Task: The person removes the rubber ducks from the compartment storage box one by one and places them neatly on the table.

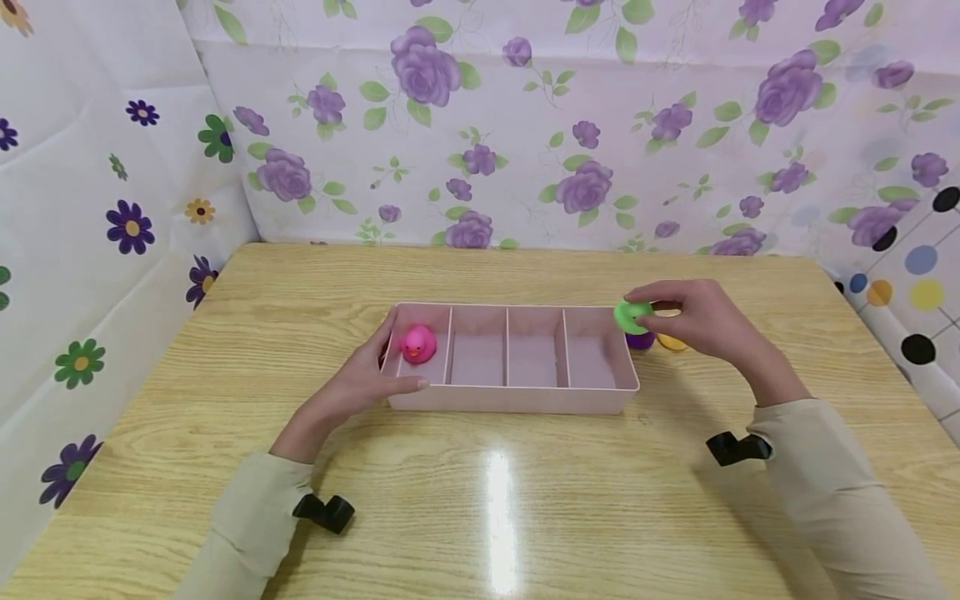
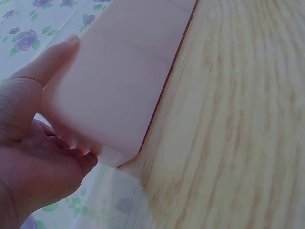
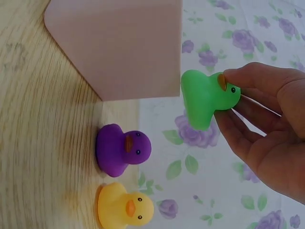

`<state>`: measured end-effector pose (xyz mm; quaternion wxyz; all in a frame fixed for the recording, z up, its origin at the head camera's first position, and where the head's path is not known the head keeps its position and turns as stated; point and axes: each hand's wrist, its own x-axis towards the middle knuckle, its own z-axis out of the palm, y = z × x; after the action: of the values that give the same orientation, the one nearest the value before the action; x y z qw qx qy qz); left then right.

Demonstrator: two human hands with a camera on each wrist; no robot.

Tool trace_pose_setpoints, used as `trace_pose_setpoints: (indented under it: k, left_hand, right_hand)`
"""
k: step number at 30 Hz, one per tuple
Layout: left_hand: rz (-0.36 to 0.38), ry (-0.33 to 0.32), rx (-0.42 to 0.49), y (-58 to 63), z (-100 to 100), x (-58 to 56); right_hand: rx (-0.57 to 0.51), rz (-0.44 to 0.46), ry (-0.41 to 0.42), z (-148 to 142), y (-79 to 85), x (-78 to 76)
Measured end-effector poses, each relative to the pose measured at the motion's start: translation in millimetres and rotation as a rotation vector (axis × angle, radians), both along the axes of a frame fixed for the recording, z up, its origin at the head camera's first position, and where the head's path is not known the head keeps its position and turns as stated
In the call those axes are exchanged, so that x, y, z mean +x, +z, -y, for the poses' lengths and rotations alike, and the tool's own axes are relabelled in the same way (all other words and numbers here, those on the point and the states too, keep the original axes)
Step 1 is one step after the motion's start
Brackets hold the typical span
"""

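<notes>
A pink divided box lies across the middle of the table, and a pink rubber duck sits in its leftmost compartment. My left hand grips the box's left end, thumb along the front rim, fingers around the end wall; the left wrist view shows the thumb against the front. By the head, my right hand pinches a green rubber duck, held up close to the box's right end. Below it on the table stand a purple rubber duck and a yellow rubber duck.
Thin dividers split the box into several compartments. The wooden table meets a floral cloth at the back, with another patterned cloth on the left. Black camera mounts sit on both wrists.
</notes>
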<state>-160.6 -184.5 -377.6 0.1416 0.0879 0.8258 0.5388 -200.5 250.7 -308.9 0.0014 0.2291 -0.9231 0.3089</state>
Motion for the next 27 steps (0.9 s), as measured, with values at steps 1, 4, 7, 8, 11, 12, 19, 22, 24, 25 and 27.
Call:
trace_pose_setpoints:
  k: [1,4,7,8,11,12,19,22,24,25,27]
  left_hand:
    - [0.001,-0.001,0.002,-0.1,-0.1,0.0]
    - [0.002,-0.001,0.003,-0.3,-0.2,0.3]
    - [-0.001,-0.003,0.003,-0.1,-0.1,0.9]
    - [-0.004,-0.005,0.005,-0.1,-0.1,0.9]
    - [-0.005,-0.005,0.007,0.0,-0.1,0.8]
    - [-0.005,-0.004,0.008,0.1,-0.3,0.7]
    - [-0.004,0.001,0.007,-0.5,-0.1,0.5]
    - [-0.005,0.002,0.007,-0.4,0.0,0.6]
    - [-0.004,0.002,0.011,-0.2,-0.2,0.6]
    - [-0.004,0.002,0.013,-0.3,-0.3,0.5]
    - [-0.005,0.001,0.015,-0.5,-0.4,0.2]
  right_hand:
    - [0.003,0.007,-0.007,-2.0,-0.2,-0.4]
    - [0.012,0.038,-0.029,-7.5,-0.2,-1.6]
    - [0.022,0.058,-0.050,-12.8,-0.1,-2.5]
    - [0.024,0.063,-0.056,-14.6,0.1,-2.7]
    - [0.020,0.069,-0.068,-19.8,0.9,-3.0]
    - [0.018,0.074,-0.071,-21.5,1.4,-3.0]
    - [0.068,0.092,-0.099,-34.3,0.8,-4.8]
    - [0.081,0.096,-0.116,-39.1,-1.9,-5.8]
    - [0.087,0.099,-0.129,-42.2,-3.4,-6.5]
    - [0.091,0.099,-0.136,-43.8,-4.1,-6.9]
    - [0.095,0.098,-0.152,-47.1,-5.2,-7.8]
